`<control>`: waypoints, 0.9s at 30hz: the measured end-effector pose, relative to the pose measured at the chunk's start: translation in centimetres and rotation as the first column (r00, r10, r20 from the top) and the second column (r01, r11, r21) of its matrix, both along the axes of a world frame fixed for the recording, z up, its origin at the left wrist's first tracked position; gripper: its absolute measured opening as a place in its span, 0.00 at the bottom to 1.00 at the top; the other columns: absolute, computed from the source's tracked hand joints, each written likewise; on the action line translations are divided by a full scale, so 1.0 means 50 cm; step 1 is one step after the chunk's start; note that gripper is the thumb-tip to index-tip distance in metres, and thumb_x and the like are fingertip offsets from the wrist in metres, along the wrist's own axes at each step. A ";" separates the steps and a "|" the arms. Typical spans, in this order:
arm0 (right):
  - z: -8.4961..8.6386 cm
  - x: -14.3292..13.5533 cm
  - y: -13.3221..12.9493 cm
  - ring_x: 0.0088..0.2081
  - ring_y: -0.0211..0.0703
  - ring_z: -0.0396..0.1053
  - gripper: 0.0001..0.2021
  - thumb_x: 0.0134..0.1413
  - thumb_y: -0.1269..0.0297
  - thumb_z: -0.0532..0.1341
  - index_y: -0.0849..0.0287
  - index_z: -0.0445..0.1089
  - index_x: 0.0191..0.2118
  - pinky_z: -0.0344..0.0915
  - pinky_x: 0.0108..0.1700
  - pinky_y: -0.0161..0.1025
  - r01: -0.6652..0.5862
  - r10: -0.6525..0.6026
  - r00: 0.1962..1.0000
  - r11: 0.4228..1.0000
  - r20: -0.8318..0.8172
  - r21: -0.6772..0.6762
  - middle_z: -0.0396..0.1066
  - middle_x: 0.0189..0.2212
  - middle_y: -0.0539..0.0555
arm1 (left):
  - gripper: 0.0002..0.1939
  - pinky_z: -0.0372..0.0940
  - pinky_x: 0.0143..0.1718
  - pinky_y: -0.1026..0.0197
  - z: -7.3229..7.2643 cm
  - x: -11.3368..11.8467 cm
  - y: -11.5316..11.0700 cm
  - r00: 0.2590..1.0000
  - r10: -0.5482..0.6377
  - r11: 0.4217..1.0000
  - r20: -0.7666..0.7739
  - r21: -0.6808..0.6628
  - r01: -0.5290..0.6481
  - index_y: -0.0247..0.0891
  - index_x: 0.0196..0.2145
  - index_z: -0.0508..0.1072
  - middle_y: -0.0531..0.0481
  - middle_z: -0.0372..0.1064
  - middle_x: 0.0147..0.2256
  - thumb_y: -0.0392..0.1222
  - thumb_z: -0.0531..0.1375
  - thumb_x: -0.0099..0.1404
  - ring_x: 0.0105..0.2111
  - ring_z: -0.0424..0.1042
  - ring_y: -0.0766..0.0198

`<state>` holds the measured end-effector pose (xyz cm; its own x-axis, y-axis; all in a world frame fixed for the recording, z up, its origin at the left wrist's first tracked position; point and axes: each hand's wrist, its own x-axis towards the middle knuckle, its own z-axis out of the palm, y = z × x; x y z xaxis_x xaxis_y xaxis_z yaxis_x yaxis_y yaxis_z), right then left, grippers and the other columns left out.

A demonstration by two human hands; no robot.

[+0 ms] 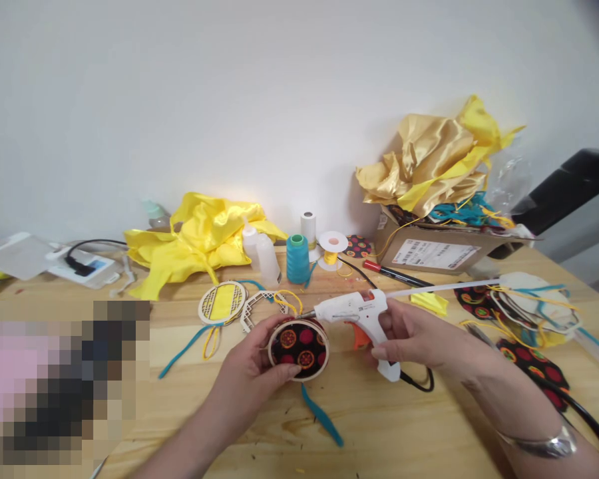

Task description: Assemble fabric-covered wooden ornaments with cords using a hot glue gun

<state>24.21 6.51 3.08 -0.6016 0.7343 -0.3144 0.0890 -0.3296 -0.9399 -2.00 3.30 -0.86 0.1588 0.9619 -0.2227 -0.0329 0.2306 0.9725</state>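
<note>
Between the thumb and fingers of my left hand (259, 369) is a round ornament (299, 349), a pale wooden ring over dark fabric with red and orange circles. A teal cord (322, 416) hangs from its lower edge. My right hand (412, 332) is wrapped round the handle of a white hot glue gun (352, 309). Its nozzle points left, at the ornament's upper edge; whether it touches cannot be made out. A long clear glue stick (444, 288) sticks out of the gun's back. Behind my left hand lie a yellow-backed wooden ornament (223, 303) and an openwork wooden frame (262, 309).
Along the wall stand yellow satin (199, 233), squeeze bottles (267, 259), a teal thread cone (297, 259) and a ribbon spool (333, 246). A cardboard box (424, 249) piled with gold fabric is at the right. Patterned fabric pieces (534, 366) and a black cable (579, 412) lie near my right arm.
</note>
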 end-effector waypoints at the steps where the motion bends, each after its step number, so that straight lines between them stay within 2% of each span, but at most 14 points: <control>1: -0.001 0.001 0.000 0.29 0.34 0.64 0.21 0.45 0.67 0.67 0.58 0.59 0.44 0.62 0.30 0.31 -0.003 0.003 1.000 1.000 -0.012 -0.005 0.66 0.31 0.47 | 0.30 0.69 0.45 0.55 0.001 0.000 0.000 1.000 0.000 1.000 0.008 -0.005 0.000 0.41 0.50 0.65 0.49 0.75 0.45 0.33 0.67 0.48 0.44 0.74 0.56; 8: -0.014 0.005 0.000 0.30 0.35 0.63 0.20 0.44 0.71 0.66 0.58 0.59 0.43 0.61 0.30 0.32 -0.039 0.038 0.998 0.999 0.042 0.026 0.66 0.33 0.48 | 0.30 0.69 0.44 0.57 0.001 0.003 0.001 0.998 0.028 1.000 0.061 -0.010 -0.027 0.41 0.48 0.67 0.49 0.75 0.44 0.30 0.67 0.47 0.43 0.75 0.58; 15: 0.000 -0.002 -0.006 0.30 0.35 0.62 0.18 0.44 0.75 0.62 0.58 0.57 0.41 0.59 0.31 0.32 -0.092 0.080 0.981 0.994 0.179 0.061 0.66 0.30 0.47 | 0.30 0.69 0.44 0.58 0.000 0.001 -0.002 0.996 0.034 0.999 0.080 -0.005 -0.033 0.42 0.48 0.68 0.50 0.76 0.44 0.29 0.67 0.46 0.43 0.75 0.58; 21: -0.009 0.005 -0.004 0.28 0.34 0.62 0.19 0.46 0.72 0.63 0.58 0.57 0.43 0.59 0.30 0.32 -0.104 0.096 0.990 0.991 0.099 0.083 0.65 0.29 0.46 | 0.30 0.69 0.44 0.58 0.000 -0.001 -0.002 0.996 0.029 1.000 0.082 -0.005 -0.029 0.42 0.48 0.67 0.50 0.75 0.44 0.29 0.67 0.46 0.43 0.75 0.58; 27: 0.000 0.013 -0.003 0.30 0.35 0.64 0.17 0.48 0.71 0.63 0.57 0.58 0.44 0.62 0.32 0.33 -0.101 0.091 0.990 0.991 0.103 0.089 0.66 0.31 0.47 | 0.30 0.70 0.44 0.59 -0.002 0.000 0.002 0.998 0.012 1.000 0.064 0.009 -0.013 0.42 0.48 0.66 0.51 0.75 0.44 0.31 0.68 0.47 0.43 0.75 0.59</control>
<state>24.86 6.34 3.07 -0.6401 0.7039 -0.3080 0.2098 -0.2255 -0.9514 -1.99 3.37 -0.95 0.1603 0.9659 -0.2033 -0.0978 0.2205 0.9705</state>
